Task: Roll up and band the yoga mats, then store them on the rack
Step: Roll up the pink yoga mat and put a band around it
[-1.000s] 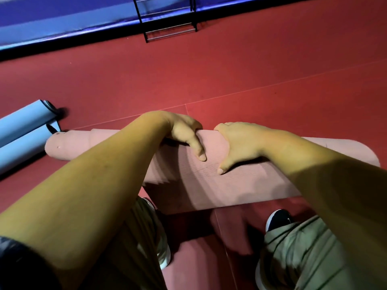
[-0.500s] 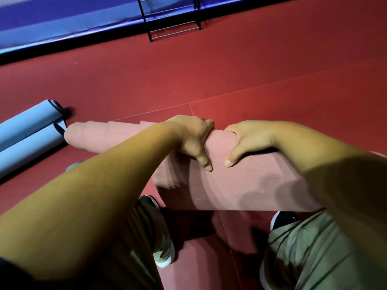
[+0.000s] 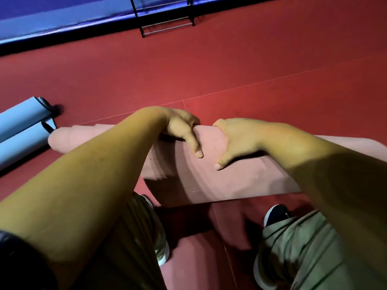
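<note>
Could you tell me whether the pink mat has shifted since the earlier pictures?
No: the pink mat keeps the same gap to the floor seam, beside the blue mats.

Gym studio — red padded floor [image 3: 251,59], rolled blue mats [image 3: 21,124]
</note>
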